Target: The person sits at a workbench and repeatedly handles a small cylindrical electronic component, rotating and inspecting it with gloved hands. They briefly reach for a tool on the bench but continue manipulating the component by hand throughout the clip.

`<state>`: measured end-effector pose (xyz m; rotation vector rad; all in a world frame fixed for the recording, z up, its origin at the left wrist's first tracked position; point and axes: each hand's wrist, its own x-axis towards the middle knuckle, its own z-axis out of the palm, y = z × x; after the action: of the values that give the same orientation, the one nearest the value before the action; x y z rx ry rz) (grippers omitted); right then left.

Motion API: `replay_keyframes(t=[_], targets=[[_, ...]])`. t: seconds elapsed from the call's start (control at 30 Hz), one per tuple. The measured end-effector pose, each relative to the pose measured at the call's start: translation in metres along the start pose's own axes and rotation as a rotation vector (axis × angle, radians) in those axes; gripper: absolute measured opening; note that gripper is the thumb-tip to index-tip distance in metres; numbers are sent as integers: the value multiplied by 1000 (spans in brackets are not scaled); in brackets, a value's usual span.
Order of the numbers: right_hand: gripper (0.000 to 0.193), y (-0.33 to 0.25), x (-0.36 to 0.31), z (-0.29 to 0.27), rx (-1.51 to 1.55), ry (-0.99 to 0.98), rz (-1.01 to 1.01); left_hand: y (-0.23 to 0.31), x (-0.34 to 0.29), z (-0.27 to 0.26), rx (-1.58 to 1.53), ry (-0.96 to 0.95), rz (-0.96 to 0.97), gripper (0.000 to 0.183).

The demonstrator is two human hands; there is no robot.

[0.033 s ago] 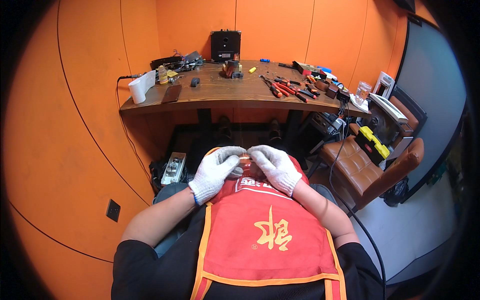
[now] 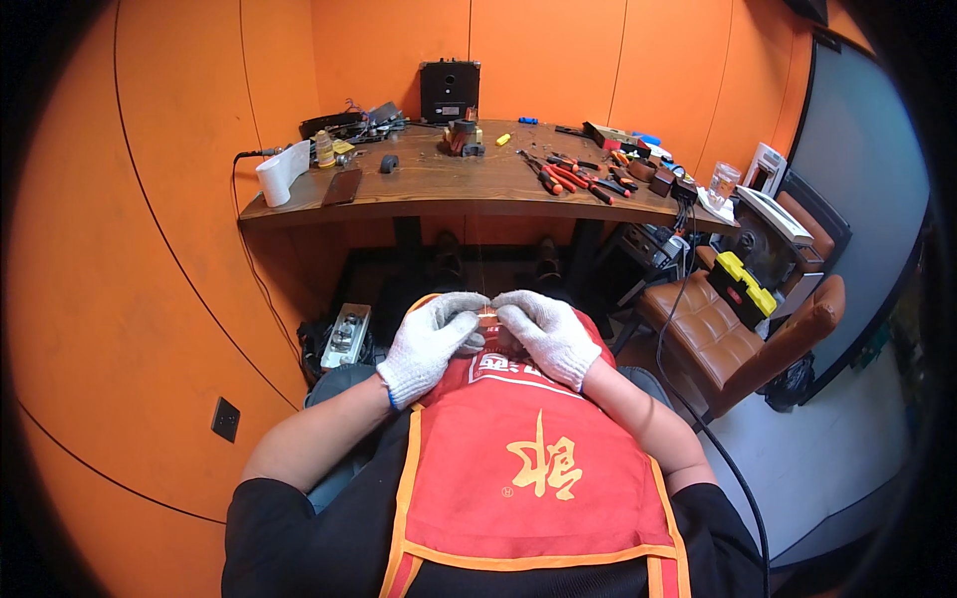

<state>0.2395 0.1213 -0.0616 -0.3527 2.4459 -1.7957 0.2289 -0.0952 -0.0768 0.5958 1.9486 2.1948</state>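
Over my lap, my left hand [image 2: 427, 345] and my right hand [image 2: 548, 336], both in white knit gloves, meet almost fingertip to fingertip. Thumbs and forefingers are pinched on a small, slim copper-coloured piece [image 2: 487, 316] that bridges the gap between them. Its exact kind is too small to make out. A faint thin strand seems to rise from it toward the table. Behind the hands lies my red apron [image 2: 533, 513] with orange trim.
Ahead stands a brown wooden table [image 2: 449, 184]. Red-handled pliers [image 2: 568, 177] lie at its right, a white paper roll [image 2: 283, 174] stands at its left, and a black speaker box [image 2: 450, 92] at the back. A brown chair [image 2: 698, 314] bears a yellow-black toolbox [image 2: 743, 284].
The tips of my right thumb and forefinger have shifted very slightly around the small piece. Everything else looks the same.
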Motion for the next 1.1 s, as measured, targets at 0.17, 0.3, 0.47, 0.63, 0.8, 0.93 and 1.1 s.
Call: replay_keyframes(t=[0.17,0.3,0.47,0.63,0.8,0.93,1.1], targets=[[30,0,-1,3,-239,130,-405,3,-2,-7,-27,-53,-121,32],[29,-1,0,1,3,52,-135,1,-2,-4,-61,-57,-6,31],[32,-3,-2,-1,-302,80,-393,4,-1,-6,-59,-40,-129,29],[31,-7,-3,-1,-36,43,-134,3,-2,0,-76,-7,-10,30],[32,-6,-3,0,-230,102,-299,0,0,-2,-59,1,-53,31],[32,-3,-2,1,-173,94,-305,0,0,-7,-41,-21,-97,31],[31,0,2,-2,47,13,-29,-1,0,-5,-46,-14,-55,31]])
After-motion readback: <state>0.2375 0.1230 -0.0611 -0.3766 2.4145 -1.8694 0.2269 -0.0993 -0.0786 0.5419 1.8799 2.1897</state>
